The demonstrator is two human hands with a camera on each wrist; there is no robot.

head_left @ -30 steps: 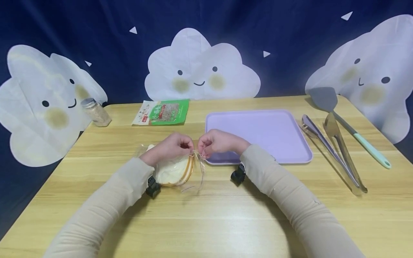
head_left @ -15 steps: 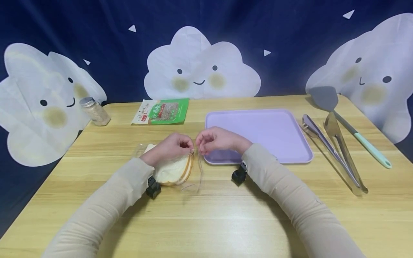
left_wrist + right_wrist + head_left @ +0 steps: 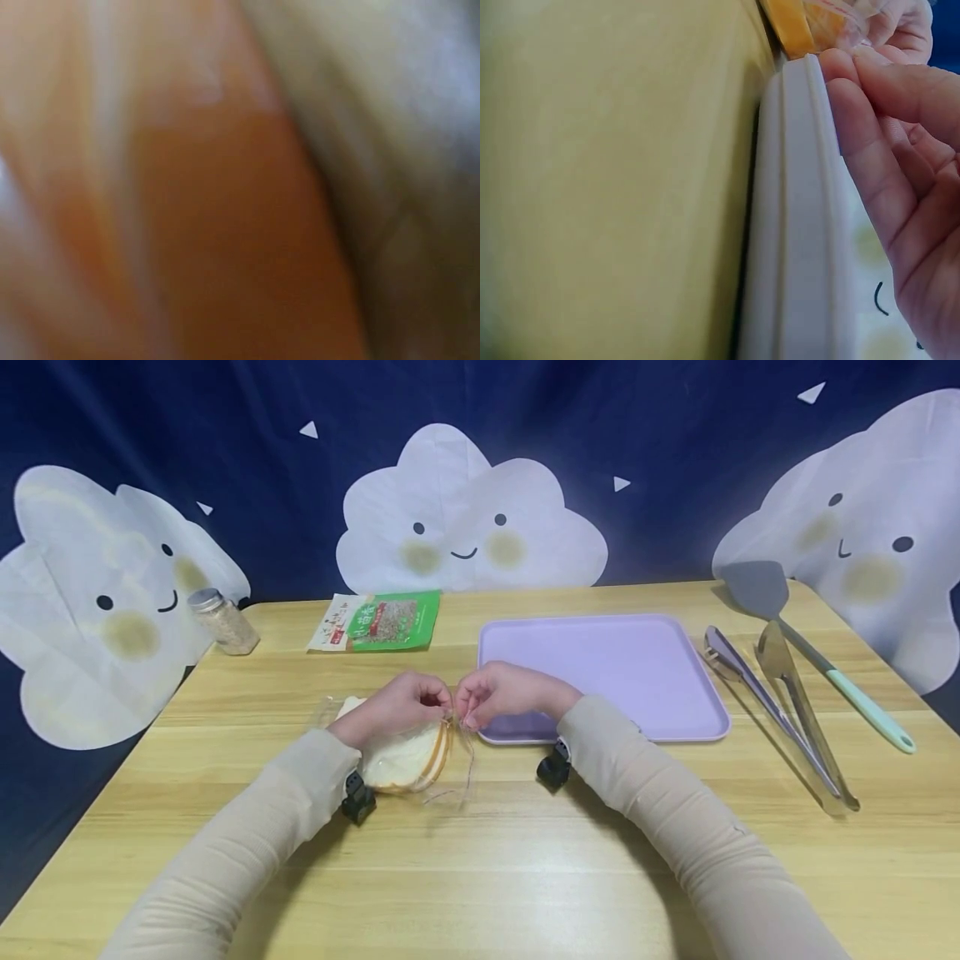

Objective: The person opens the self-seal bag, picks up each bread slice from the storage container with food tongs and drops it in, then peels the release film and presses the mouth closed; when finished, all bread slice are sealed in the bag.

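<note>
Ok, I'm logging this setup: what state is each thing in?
Clear plastic bread bag: pinched at its neck, fastening unclear
White sliced bread with brown crusts: inside the bag
Clear jar with grey lid: capped
Green and white packet: lying flat
Lilac rectangular tray: lying flat
Silver metal tongs: spread open
Grey spatula with mint handle: lying flat

Bread [image 3: 396, 764] under left hand [image 3: 396, 706] is white, crust [image 3: 443, 757] orange-brown; tray [image 3: 600, 668] beyond right hand [image 3: 510, 689] lilac; backdrop [image 3: 525, 402] navy, white clouds [image 3: 457, 497].

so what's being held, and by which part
A clear bag of bread, by its gathered neck: left hand and right hand both pinch there; exactly what the right grips is unclear.
</note>
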